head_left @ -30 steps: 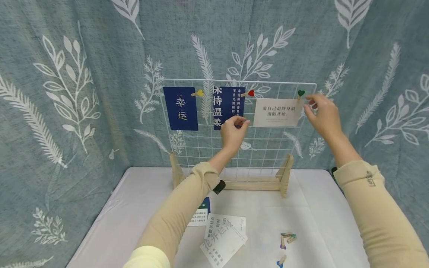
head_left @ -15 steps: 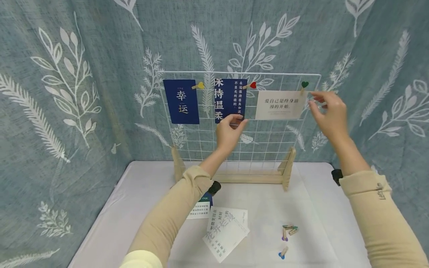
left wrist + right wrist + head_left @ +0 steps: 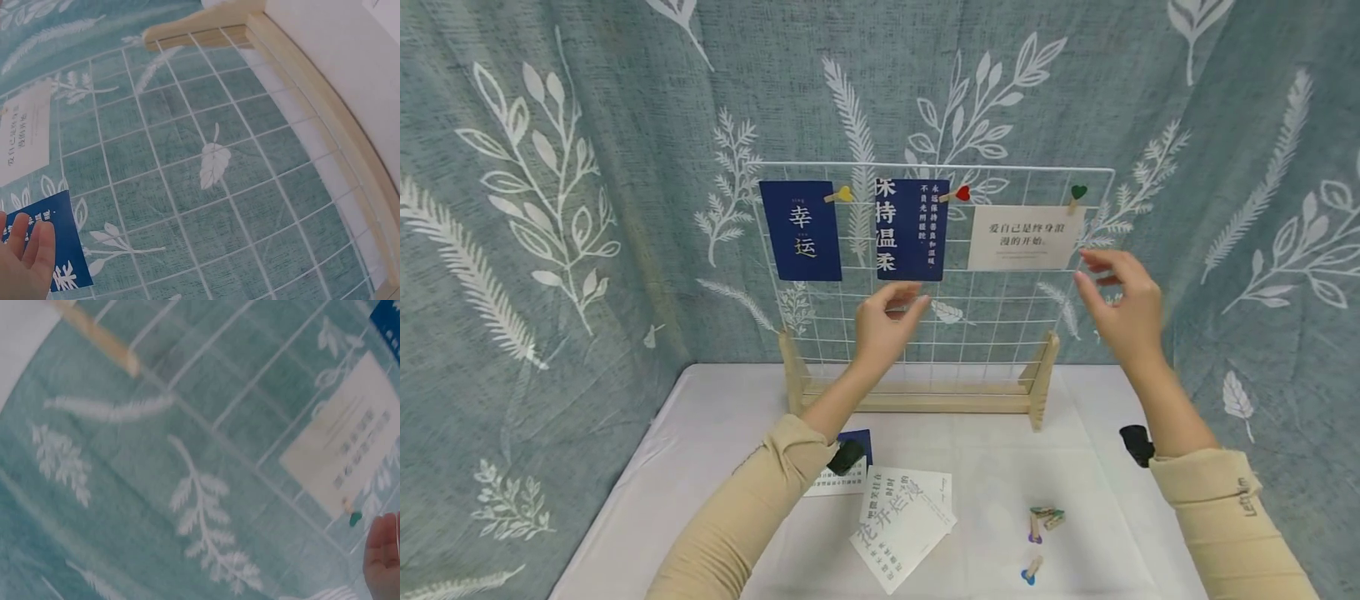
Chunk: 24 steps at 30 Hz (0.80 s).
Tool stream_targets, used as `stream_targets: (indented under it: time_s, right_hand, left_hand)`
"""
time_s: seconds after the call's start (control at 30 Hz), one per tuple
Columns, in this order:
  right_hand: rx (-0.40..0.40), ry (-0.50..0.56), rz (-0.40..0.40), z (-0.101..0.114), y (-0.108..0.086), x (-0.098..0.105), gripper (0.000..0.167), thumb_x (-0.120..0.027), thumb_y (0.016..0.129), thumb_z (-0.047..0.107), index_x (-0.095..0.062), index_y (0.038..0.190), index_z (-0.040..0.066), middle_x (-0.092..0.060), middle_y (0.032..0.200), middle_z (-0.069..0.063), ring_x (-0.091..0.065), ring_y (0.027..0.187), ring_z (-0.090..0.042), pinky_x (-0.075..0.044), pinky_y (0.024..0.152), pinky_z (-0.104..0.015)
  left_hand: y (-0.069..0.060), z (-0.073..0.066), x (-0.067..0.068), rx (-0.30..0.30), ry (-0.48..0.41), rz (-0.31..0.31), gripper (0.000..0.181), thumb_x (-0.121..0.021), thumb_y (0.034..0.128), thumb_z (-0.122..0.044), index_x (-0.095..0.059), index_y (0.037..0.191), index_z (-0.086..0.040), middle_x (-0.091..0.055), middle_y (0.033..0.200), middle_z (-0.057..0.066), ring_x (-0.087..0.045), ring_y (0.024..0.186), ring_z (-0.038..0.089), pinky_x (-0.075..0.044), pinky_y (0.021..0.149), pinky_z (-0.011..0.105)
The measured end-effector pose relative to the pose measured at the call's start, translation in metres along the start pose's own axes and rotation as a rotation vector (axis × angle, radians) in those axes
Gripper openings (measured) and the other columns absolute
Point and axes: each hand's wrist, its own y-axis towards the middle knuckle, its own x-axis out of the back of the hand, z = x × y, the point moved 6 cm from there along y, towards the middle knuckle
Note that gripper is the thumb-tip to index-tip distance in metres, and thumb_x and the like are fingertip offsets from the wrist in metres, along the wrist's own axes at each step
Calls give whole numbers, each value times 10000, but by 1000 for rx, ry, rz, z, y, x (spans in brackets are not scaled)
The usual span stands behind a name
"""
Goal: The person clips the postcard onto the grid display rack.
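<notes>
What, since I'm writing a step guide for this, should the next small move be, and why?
Probably lower the left hand to the top loose white card on the table. That hand and the right hand both look empty, the three cards on the rack each have a heart clip, and spare clips lie ready.

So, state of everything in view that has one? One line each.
Left blue card: hung, yellow clip at right edge
Middle blue card: hung, red clip at right edge
White card: hung, green clip near top right corner
Wire rack: upright
Loose clips: lying on table
Loose cards: lying on table, overlapping
Left grip: empty, thumb and fingers apart
Right grip: empty, thumb and fingers apart
</notes>
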Motion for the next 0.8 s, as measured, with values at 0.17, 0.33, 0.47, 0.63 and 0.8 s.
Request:
stream_targets:
  time_s: [0.17,0.33,0.47,0.63,0.8]
  right_hand:
    - [40,63,-14,8,-18,-5,231,-627,827,-89,-635,1058,-92,-644,988,-249,-470,947,146,-411,802,-58]
    - [123,39,-32,15,-42,-7,241,-643,778,-139,-652,1012,-79,-655,936,-228,-534,919,56,-410,816,-54]
    - [153,17,-33,15,-65,-9,268,-657,741,-153,-664,993,-61,-660,930,-209,-574,849,-161,-402,823,-50]
    - [130,0,-19,8,-94,-15,261,-656,724,-164,-673,964,-63,-667,899,-188,-572,800,-202,-420,792,-62]
    - [77,-21,12,-1,-126,-21,232,-657,734,-159,-682,937,-48,-672,874,-149,-570,787,-144,-448,761,-85]
  left_hand:
    - [-15,2,4,14,-21,40,282,-645,891,-149,-636,1129,2,-662,1130,166,-627,1056,291,-546,876,374]
    - [-28,6,6,-5,-28,62,256,-638,895,-133,-644,1114,0,-662,1112,173,-621,1051,303,-539,884,412]
    - [-36,14,9,-41,4,89,241,-635,897,-134,-654,1101,-6,-665,1106,167,-613,1053,302,-535,880,416]
    - [-47,28,18,-30,34,100,218,-635,896,-127,-665,1072,-1,-670,1089,162,-618,1036,301,-541,870,405]
    - [-61,42,29,13,61,96,202,-634,893,-107,-666,1048,19,-674,1067,167,-627,1003,308,-547,851,410]
